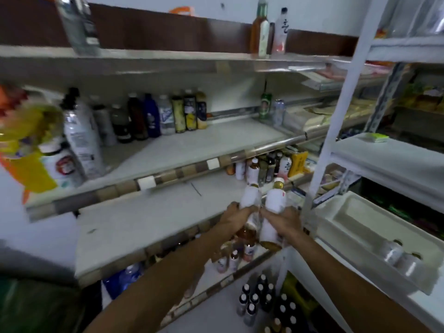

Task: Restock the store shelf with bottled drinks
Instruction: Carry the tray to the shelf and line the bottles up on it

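1. Holding two amber-drink bottles, one per hand: left hand (240, 212) grips the left bottle (249, 197), right hand (282, 218) grips the right bottle (275, 199), both just left of the white post (320, 162), over the shelf board (144, 224).
2. Progress, my judgement: partway. A small cluster (264, 164) stands on the board beside the post; these two are not yet set down.
3. Counts: two in hand; two tray bottles (394, 252) right of the post; floor bottles (252, 299) below it, too blurred to count.

2 bottled drinks side by side, nearly touching: left bottle (249, 198) and right bottle (276, 200). Both have white labels, pale caps and amber liquid, and lean away over the white shelf (144, 218) front edge.
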A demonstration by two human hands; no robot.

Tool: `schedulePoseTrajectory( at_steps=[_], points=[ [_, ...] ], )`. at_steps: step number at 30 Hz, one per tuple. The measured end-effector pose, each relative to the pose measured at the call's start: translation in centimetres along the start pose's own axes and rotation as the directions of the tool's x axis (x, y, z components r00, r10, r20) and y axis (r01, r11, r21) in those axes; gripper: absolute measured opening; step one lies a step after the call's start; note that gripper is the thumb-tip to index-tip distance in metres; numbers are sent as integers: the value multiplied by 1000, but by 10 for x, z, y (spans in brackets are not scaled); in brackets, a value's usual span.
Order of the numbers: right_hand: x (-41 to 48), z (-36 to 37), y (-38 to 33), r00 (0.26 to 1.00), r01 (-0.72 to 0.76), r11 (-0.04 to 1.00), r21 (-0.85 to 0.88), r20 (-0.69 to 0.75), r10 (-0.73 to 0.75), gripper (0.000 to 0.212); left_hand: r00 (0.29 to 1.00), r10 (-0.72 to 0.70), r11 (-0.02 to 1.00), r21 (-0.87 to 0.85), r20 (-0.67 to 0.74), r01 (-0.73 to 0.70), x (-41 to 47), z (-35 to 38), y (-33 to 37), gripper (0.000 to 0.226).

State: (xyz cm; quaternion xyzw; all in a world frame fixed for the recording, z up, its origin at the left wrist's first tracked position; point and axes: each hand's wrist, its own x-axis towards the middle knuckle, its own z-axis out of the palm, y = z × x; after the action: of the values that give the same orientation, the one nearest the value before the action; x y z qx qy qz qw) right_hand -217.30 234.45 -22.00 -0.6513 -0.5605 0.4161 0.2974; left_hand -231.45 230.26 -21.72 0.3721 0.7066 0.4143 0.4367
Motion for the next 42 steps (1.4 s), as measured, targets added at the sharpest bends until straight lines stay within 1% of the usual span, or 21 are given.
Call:
schedulePoseTrajectory(
  at_steps=[1, 2, 3, 5, 6, 8, 10, 12, 14, 18, 19, 21, 23, 25, 28, 31, 35, 38, 40, 42],
  points=[
    [-8, 10, -11, 999, 27, 999, -21, 20, -26, 74, 999, 17, 1000, -19, -52, -18, -1, -16, -3, 68],
    [-16, 19, -22, 998, 45, 998, -31, 39, -44, 69, 994, 36, 998, -51, -99, -41, -7, -31, -2, 66],
    [-22, 28, -32, 997, 72, 997, -31, 43, -71, 66, 989, 56, 994, -88, -139, -69, -13, -45, -2, 71],
    [-35, 45, -53, 990, 135, 990, -43, 49, -133, 70, 980, 79, 977, -182, -185, -113, -17, -72, -3, 81],
    [-41, 53, -64, 984, 168, 984, -57, 61, -165, 75, 975, 83, 967, -221, -207, -129, -21, -85, -3, 80],
    [-50, 68, -84, 971, 229, 970, -78, 83, -223, 81, 968, 67, 950, -280, -243, -136, -34, -111, 2, 73],
    [-58, 80, -102, 954, 288, 954, -86, 113, -278, 85, 962, 77, 933, -323, -262, -162, -46, -134, 5, 57],
    [-64, 91, -119, 933, 345, 936, -72, 134, -333, 86, 950, 95, 928, -320, -297, -193, -50, -154, 7, 50],
    [-66, 102, -134, 916, 383, 922, -60, 153, -371, 82, 926, 105, 922, -313, -362, -227, -51, -172, 8, 51],
    [-67, 120, -162, 889, 427, 904, -19, 192, -416, 81, 855, 93, 921, -282, -510, -269, -44, -199, 12, 74],
    [-65, 123, -169, 887, 430, 903, -16, 195, -419, 81, 836, 101, 925, -258, -540, -279, -41, -205, 14, 76],
    [-60, 129, -182, 880, 442, 896, -30, 206, -428, 80, 802, 130, 933, -202, -584, -299, -34, -218, 16, 73],
    [-49, 136, -197, 870, 462, 886, -36, 215, -444, 76, 783, 166, 943, -136, -600, -305, -23, -232, 21, 68],
    [-35, 145, -213, 859, 475, 880, -13, 225, -460, 75, 762, 209, 950, -57, -613, -307, -9, -247, 27, 68],
    [-9, 162, -241, 832, 511, 859, 24, 236, -502, 81, 719, 241, 961, 55, -652, -273, 19, -268, 38, 77],
    [20, 180, -269, 809, 541, 840, 34, 253, -531, 85, 688, 227, 972, 113, -689, -207, 49, -283, 47, 82],
    [59, 206, -297, 782, 563, 823, 72, 277, -559, 79, 654, 173, 985, 114, -737, -132, 87, -299, 49, 81],
    [88, 229, -307, 761, 576, 814, 78, 312, -569, 81, 625, 135, 991, 91, -769, -102, 116, -309, 48, 82],
    [103, 245, -310, 747, 592, 803, 66, 328, -578, 84, 600, 111, 994, 96, -792, -57, 129, -316, 45, 82],
    [114, 260, -312, 742, 595, 801, 64, 339, -578, 82, 584, 89, 995, 100, -807, -13, 140, -322, 40, 82]
  ],
)
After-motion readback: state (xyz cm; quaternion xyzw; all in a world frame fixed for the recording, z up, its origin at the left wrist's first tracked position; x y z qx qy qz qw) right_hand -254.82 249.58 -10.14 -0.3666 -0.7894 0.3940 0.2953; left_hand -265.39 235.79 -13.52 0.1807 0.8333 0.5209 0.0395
